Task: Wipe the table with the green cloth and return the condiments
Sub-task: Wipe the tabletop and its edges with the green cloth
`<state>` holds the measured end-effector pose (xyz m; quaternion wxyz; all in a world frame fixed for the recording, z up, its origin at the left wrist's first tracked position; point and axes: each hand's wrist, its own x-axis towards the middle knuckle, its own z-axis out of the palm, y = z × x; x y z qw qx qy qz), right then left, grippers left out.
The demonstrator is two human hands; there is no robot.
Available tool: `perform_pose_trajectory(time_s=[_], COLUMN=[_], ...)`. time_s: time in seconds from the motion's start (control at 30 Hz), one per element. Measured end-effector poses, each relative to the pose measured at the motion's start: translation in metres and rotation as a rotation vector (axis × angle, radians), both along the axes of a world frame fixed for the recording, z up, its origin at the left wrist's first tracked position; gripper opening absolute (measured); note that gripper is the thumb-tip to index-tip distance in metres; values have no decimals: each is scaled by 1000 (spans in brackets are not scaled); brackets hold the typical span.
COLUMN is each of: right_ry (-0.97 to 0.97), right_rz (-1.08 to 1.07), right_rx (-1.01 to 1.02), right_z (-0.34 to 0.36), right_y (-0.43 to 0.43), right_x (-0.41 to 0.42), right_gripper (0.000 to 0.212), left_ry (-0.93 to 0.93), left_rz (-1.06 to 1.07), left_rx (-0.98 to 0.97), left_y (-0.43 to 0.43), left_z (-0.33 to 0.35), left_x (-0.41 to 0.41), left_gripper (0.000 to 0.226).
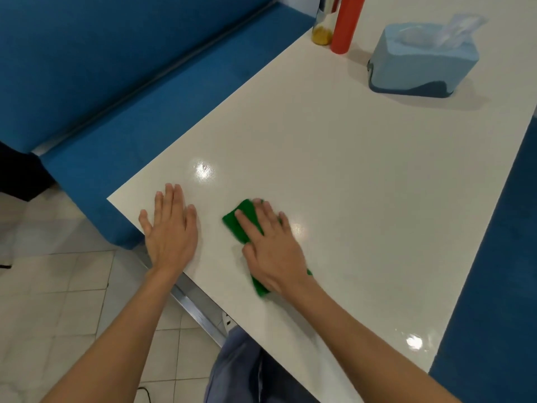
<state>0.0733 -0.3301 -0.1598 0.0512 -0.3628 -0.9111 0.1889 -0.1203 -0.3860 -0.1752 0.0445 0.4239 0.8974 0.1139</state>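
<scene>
A glossy white table [334, 158] fills the middle of the head view. My right hand [271, 247] lies flat with straight fingers on the green cloth [239, 218], pressing it onto the tabletop near the front corner; most of the cloth is hidden under the palm. My left hand [170, 228] rests flat on the table's near-left corner, fingers straight, holding nothing. At the far end stand the condiments: a tall red bottle [347, 23] and, just left of it, a clear bottle with yellowish contents [322, 29].
A light blue tissue box [421, 53] with a tissue sticking up sits at the far right of the table. Blue padded benches [116, 91] run along the left and right sides. Tiled floor and my trouser leg [241, 367] show below the table edge.
</scene>
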Motion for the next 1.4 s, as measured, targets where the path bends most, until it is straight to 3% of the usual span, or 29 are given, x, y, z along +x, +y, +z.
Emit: perform_pose_trajectory(time_s=[0.13, 0.2, 0.37, 0.47, 0.53, 0.63, 0.77, 0.87, 0.93, 1.07, 1.23, 1.33, 1.4], right_ry=[2, -14, -86, -108, -112, -78, -35, -32, -10, -77, -87, -111, -124], right_rz=[385, 448, 1, -228, -272, -117, 264, 575, 657, 473, 126, -109, -138], right_rx=[-1, 55, 36, 55, 59, 45, 45, 65, 76, 119, 53, 50, 53], right_z=[-2, -2, 1, -1, -1, -1, -3, -4, -2, -2, 1, 0, 0], right_y=[-7, 18, 89, 85, 63, 13, -39, -25, 2, 68, 134, 132, 106], right_x=[29, 55, 66, 28, 1, -27, -7, 36, 53, 49, -13, -67, -96], right_gripper=[57, 57, 60, 61, 61, 66, 60, 56, 54, 54, 57, 55, 56], left_ry=[-14, -21, 13, 23, 20, -10, -135, -125, -86, -81, -72, -92, -117], left_rz=[-1, 2, 8, 15, 15, 14, 52, 133, 155, 127, 120, 114, 125], left_rx=[3, 0, -2, -7, -4, 7, 113, 168, 162, 114, 132, 164, 213], left_y=[-2, -2, -1, -1, 0, -1, 1, 4, 4, 1, -1, -2, -2], left_z=[1, 1, -1, -1, -2, 0, 7, 10, 9, 5, -1, -1, 1], left_x=[-2, -2, -1, -1, 0, -1, -4, -13, -25, -42, -42, -44, -44], left_gripper=[52, 53, 54, 53, 53, 53, 50, 50, 52, 55, 53, 51, 49])
